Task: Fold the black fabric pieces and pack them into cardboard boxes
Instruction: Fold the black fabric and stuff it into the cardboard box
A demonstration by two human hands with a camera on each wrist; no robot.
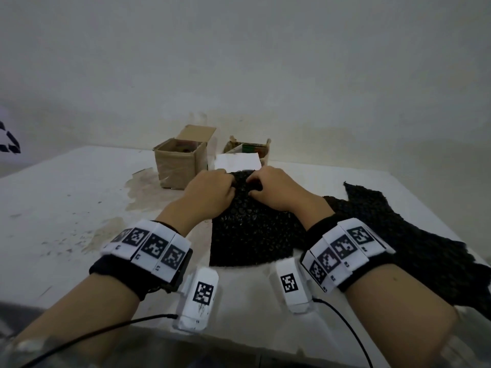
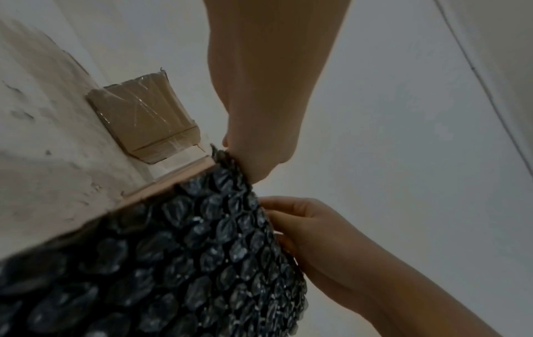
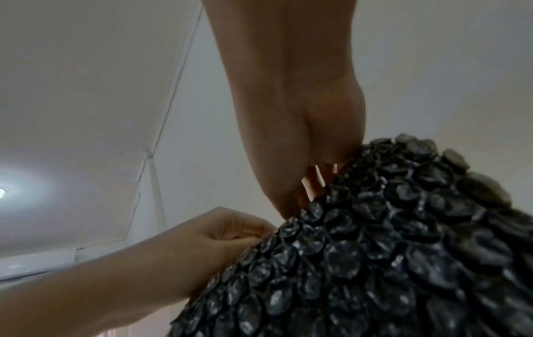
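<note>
A black, bubbly-textured fabric piece lies on the white table in front of me. My left hand and right hand are side by side at its far edge, fingers curled into the material and pinching it. In the left wrist view my left hand grips the raised edge of the fabric, with the right hand just beside it. The right wrist view shows the right hand and left hand both bunching the fabric. My fingertips are partly hidden in the folds.
A second black fabric piece spreads across the table's right side. Behind my hands stand an open taped cardboard box, another open box holding some items, and a white flat box. Brown stains mark the table.
</note>
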